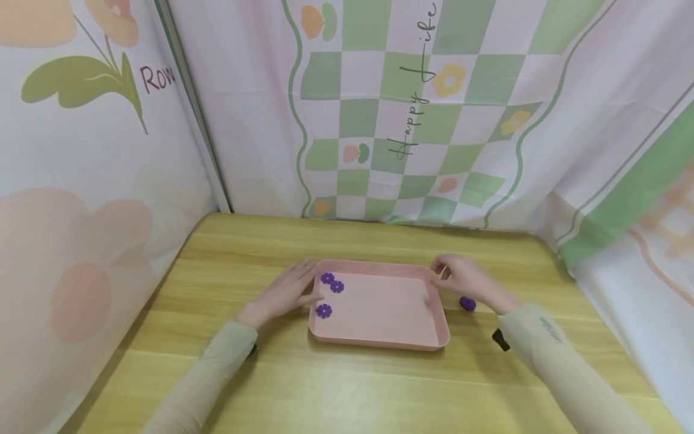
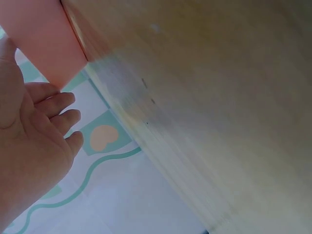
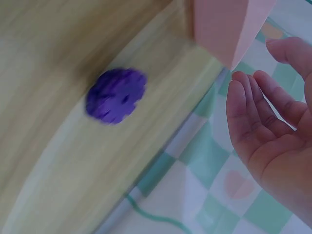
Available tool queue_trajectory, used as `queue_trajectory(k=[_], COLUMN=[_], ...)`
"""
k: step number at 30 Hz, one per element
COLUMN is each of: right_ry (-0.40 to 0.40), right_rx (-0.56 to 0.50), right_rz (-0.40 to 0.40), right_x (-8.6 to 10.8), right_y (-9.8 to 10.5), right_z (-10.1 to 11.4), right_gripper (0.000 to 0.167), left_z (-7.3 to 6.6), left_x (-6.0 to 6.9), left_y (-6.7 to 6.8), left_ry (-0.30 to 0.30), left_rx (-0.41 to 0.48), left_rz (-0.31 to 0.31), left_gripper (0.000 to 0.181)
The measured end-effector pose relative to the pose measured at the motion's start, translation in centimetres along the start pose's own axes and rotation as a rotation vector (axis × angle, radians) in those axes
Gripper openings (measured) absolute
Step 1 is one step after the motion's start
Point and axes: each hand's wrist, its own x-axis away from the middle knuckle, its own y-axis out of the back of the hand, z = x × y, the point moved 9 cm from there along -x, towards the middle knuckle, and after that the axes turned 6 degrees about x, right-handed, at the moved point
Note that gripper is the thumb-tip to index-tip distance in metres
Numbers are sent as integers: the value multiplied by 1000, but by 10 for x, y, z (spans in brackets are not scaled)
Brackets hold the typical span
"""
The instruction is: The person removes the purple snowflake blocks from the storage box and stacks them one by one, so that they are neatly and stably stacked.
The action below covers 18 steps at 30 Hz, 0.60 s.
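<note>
A shallow pink tray (image 1: pixel 379 343) sits on the wooden table, with a purple flower-shaped disc (image 1: pixel 324 311) near its left wall and two more, touching, in the back left corner. My left hand (image 1: pixel 284 292) lies along the tray's left side, fingers extended outside and thumb over the rim. By the back right corner is my right hand (image 1: pixel 461 277), its fingers loosely bent and nothing held in them; whether it touches the rim I cannot tell. Just right of the tray lies what looks like a stack of purple notched discs (image 3: pixel 116 95), below the right hand.
The wooden table (image 1: pixel 374 386) extends all around the tray. Behind it hangs a green-and-white checked curtain (image 1: pixel 401 120), and a printed curtain (image 1: pixel 97 253) closes the left side. Another curtain (image 1: pixel 640 181) hangs on the right.
</note>
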Motion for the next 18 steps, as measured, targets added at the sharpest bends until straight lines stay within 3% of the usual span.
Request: queue_trajectory(k=[18], right_ry=[71], right_rx=[-75], right_rz=[30], right_x=[-36], right_y=[-24], right_z=[40], right_gripper=[20], left_z=[0], left_x=[-2], left_y=[0], left_ry=[-3], left_rx=[-9], left_rz=[-5], left_gripper=[80])
